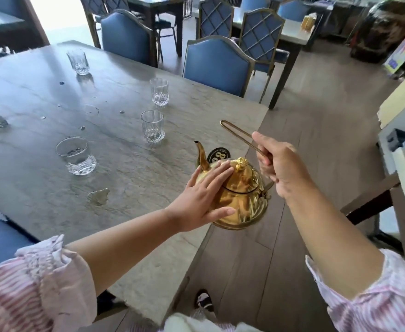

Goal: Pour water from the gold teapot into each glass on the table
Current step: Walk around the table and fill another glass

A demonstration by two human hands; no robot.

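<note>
Blue chairs [217, 65] — wood-look floor [316, 144].

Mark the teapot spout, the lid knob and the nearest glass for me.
teapot spout [201, 154]: head view, mid-neck of the spout.
lid knob [241, 162]: head view, top of the knob.
nearest glass [77, 156]: head view, its side wall.

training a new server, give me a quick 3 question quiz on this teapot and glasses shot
1. True or false: the right hand grips the handle of the teapot.
2. Where is the left hand? A) flat against the teapot's side B) around a glass C) resting on the table
3. Fill in: the spout points toward the ____ on the table.

Key
1. True; the teapot looks lifted over the table's edge.
2. A
3. glasses; the nearest to the spout is the tall glass, and the short glass sits farther left.
</note>
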